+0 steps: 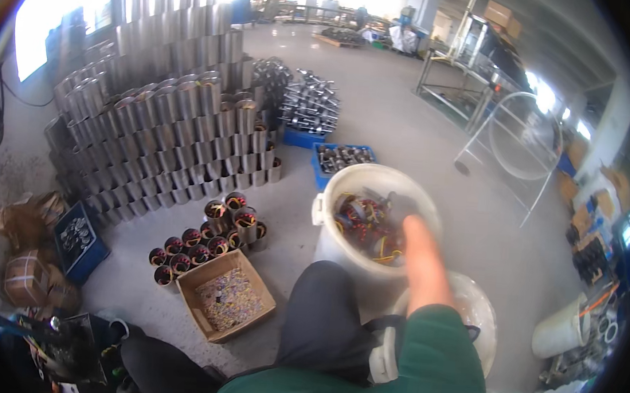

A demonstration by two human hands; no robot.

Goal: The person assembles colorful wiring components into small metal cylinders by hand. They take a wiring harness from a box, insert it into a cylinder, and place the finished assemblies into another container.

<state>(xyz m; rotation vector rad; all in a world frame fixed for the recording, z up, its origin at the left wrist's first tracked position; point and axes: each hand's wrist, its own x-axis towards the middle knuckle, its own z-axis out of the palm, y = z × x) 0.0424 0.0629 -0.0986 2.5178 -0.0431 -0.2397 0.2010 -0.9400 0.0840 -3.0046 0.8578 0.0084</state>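
Note:
My right forearm, in a green sleeve (439, 355), stretches out over a large white bucket (319, 210). My right hand (400, 208) is down inside the rim, at the right side of the contents. It is dark and smeared, so its fingers cannot be made out. In the bucket lies a jumble of dark wound motor parts (358, 213) with red and yellow wires. Whether the hand grips one of them is hidden. My left hand is out of view.
A cardboard box (228, 296) of small coloured bits lies left of my knee, beside several wired metal cylinders (188, 250). Tall stacks of metal tubes (167, 113) rise behind. Blue crates (343, 158) of metal parts stand beyond the bucket; a second white bucket (485, 321) is under my arm.

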